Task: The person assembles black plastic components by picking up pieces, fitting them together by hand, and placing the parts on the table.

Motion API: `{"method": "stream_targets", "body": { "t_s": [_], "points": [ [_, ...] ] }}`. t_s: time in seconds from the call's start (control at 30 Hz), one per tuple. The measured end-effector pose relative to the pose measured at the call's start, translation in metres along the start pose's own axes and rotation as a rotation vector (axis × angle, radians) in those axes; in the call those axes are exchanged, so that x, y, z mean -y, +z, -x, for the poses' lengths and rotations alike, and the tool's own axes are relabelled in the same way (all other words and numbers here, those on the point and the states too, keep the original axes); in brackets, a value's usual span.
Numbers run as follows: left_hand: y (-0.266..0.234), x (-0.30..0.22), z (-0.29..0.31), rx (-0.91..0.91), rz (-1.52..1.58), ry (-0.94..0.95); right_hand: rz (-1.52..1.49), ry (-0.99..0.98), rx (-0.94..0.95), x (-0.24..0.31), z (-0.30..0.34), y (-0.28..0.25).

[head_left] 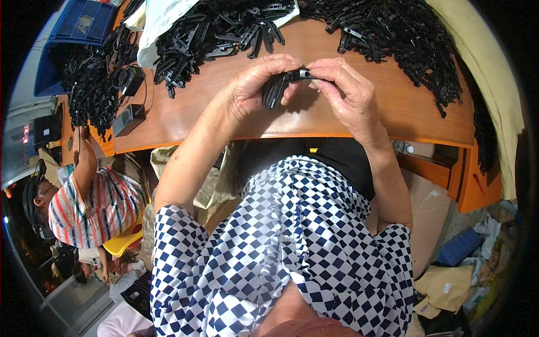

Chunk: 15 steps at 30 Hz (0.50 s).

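Above the wooden table's near edge, both hands meet at a dark, elongated black plastic piece [273, 94]. My left hand [247, 90] is closed around it, thumb on top and fingers curled underneath. From the other side, the thumb and fingertips of my right hand [351, 92] pinch its upper end, where a small shiny spot shows. Whether this is one part or several held together, I cannot tell. Beyond my hands lies a loose heap of slim black plastic parts [219, 33], partly on a white bag [156, 28].
Another black heap [404, 45] covers the table's far right. At left are a third pile [92, 84], a blue crate [78, 25] and a small dark box [128, 119] on the wooden table [191, 121]. A person in a striped shirt [101, 208] sits at the left.
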<state>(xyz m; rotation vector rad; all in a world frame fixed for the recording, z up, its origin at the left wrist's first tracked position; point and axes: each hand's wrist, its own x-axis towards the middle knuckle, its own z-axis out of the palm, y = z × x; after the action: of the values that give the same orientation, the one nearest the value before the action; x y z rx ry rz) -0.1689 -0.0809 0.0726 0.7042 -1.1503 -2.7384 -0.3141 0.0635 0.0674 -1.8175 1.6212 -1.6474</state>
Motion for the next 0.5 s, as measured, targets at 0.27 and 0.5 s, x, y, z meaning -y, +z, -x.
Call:
{"method": "stream_targets", "body": {
  "t_s": [0.27,0.5],
  "points": [
    [-0.008,0.004,0.001,0.067,0.067,-0.155,0.243,-0.194,0.024,-0.003,0.014,0.005],
    [0.027,0.032,0.016,-0.068,0.105,0.261,0.396,-0.293,-0.202,-0.008,0.01,0.006]
  ]
}}
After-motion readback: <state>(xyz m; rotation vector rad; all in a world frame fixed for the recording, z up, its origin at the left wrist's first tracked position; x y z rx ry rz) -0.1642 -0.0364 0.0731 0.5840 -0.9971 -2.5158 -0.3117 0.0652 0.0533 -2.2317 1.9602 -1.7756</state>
